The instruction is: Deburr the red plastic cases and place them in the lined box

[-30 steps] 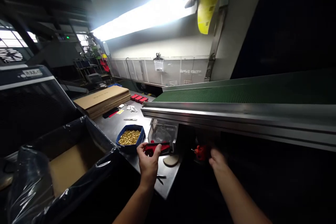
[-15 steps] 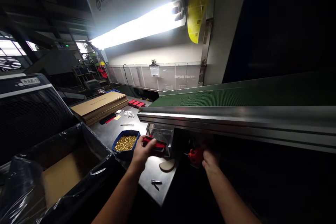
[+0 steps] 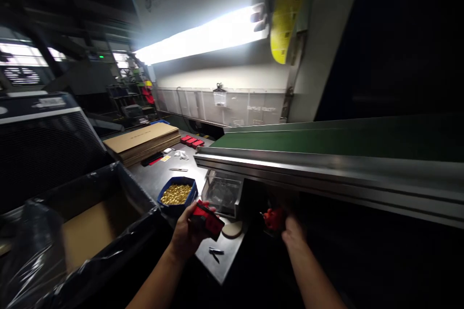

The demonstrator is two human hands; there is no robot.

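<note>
My left hand (image 3: 186, 234) grips a red and black plastic part (image 3: 206, 219) and holds it tilted above the near edge of the metal worktable (image 3: 159, 178). Just behind it sit a blue bin of small brass pieces (image 3: 177, 194) and a clear plastic box (image 3: 223, 194). My right hand (image 3: 292, 232) reaches into the dark space under the conveyor's steel rail (image 3: 290, 171) and touches a red piece (image 3: 272, 218) there. Its fingers are closed around that piece, partly lost in shadow.
A green conveyor belt (image 3: 326, 140) runs across the right. A cardboard box lined with black plastic (image 3: 83, 227) stands at lower left. Flat cardboard sheets (image 3: 143, 139), more red parts (image 3: 192, 141), a round wooden disc (image 3: 232, 228) and small cutters (image 3: 216, 252) lie on the table.
My left hand has lifted the red and black part away from the clear box, pulling it toward me and tilting it. The right hand stays at the red piece under the rail.
</note>
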